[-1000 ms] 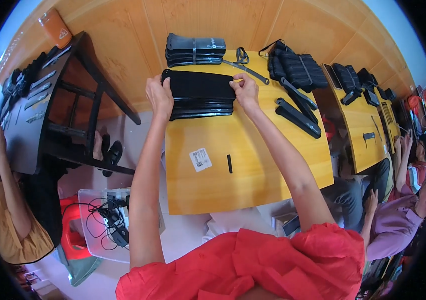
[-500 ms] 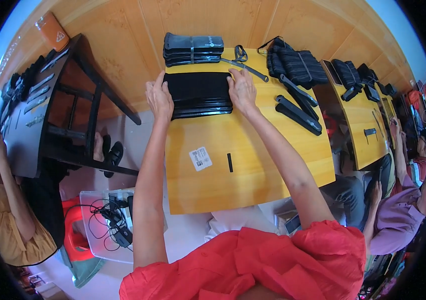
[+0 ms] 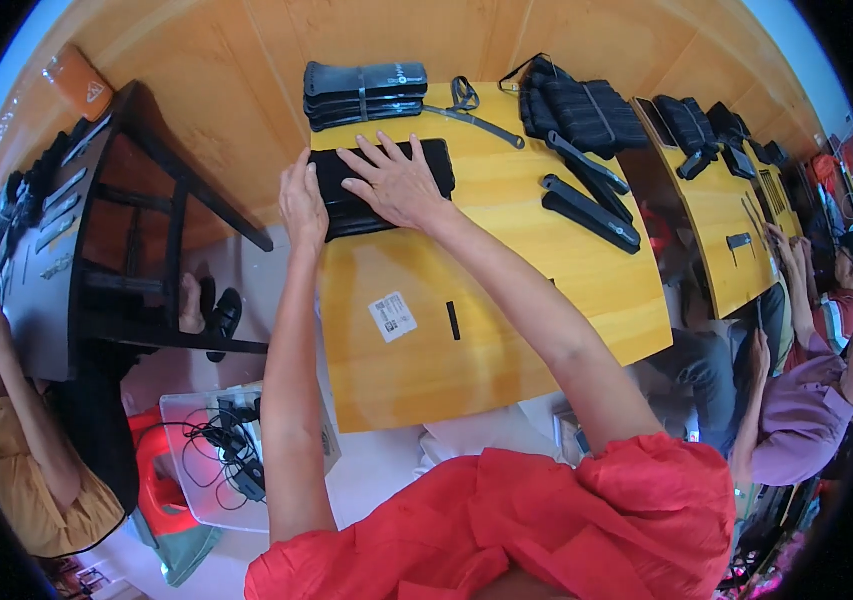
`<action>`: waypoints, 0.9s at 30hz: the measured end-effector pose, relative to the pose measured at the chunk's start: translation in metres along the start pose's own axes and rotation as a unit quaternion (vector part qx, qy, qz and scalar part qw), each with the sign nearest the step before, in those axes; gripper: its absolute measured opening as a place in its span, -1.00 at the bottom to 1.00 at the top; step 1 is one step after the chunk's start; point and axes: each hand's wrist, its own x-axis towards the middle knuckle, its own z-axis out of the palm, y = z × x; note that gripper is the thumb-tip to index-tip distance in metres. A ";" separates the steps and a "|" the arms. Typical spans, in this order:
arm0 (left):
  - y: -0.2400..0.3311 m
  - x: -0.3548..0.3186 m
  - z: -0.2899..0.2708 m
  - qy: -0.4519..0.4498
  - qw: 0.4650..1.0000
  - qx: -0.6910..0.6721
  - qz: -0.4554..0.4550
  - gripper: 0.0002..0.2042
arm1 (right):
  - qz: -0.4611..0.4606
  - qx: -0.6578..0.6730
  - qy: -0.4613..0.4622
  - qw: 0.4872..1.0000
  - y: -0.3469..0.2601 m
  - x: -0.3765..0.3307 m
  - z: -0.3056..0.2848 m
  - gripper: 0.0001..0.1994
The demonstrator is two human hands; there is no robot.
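Note:
A stack of flat black sleeves (image 3: 357,222) lies on the yellow wooden table (image 3: 397,385), close to its far left edge. My left hand (image 3: 305,200) grips the left end of this stack, its fingers close together along the edge. Across the top, my right hand (image 3: 399,184) lies flat with its fingers spread, covering part of the upper sleeve. Just beyond sits a banded bundle of similar black sleeves (image 3: 365,92). A thin grey strap (image 3: 477,122) with a looped end extends from beside that bundle toward the right.
A larger strapped black bundle (image 3: 587,112) and long black folded pieces (image 3: 592,215) occupy the table's right side. A white label (image 3: 393,316) and a short black strip (image 3: 454,321) lie nearer me. A bin of cables (image 3: 202,480) stands at lower left. Other people work at both sides.
My right hand has left the stack's right end and moved left onto its top, fingers spreading flat. My left hand stays at the left end.

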 end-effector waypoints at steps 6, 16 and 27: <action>-0.009 -0.002 0.008 -0.032 0.999 -0.031 -0.031 -0.68 | -0.004 -0.018 0.018 1.000 0.001 -0.002 0.007 -0.52; -0.008 -0.006 0.008 -0.031 0.998 -0.038 -0.050 -0.67 | -0.005 -0.035 0.011 0.999 0.000 -0.002 0.006 -0.51; 0.007 0.000 -0.008 -0.021 0.996 -0.068 -0.044 -0.53 | -0.048 0.051 0.067 0.995 -0.031 -0.049 -0.058 -0.57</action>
